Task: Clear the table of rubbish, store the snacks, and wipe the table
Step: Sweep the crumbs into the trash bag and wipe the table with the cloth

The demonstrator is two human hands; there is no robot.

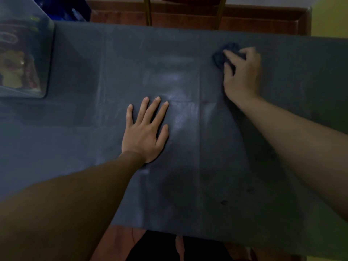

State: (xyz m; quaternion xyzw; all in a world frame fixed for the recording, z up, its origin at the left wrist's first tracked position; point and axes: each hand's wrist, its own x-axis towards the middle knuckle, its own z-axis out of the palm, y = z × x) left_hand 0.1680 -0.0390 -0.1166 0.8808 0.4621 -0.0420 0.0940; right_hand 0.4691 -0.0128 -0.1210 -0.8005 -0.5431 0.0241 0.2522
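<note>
A dark grey cloth covers the table [75,129], with faint streaks near its middle. My right hand [243,72] presses a crumpled dark blue rag [219,57] onto the table at the far right, fingers closed over it. My left hand [146,130] lies flat on the middle of the table, fingers spread, holding nothing. A clear plastic storage box [24,53] with snack packets inside stands at the far left corner.
Behind the far edge of the table stand two gold chair legs [147,11] on a reddish-brown floor [244,17]. Two small dark spots [224,202] mark the cloth near the front right. My legs show below the near edge.
</note>
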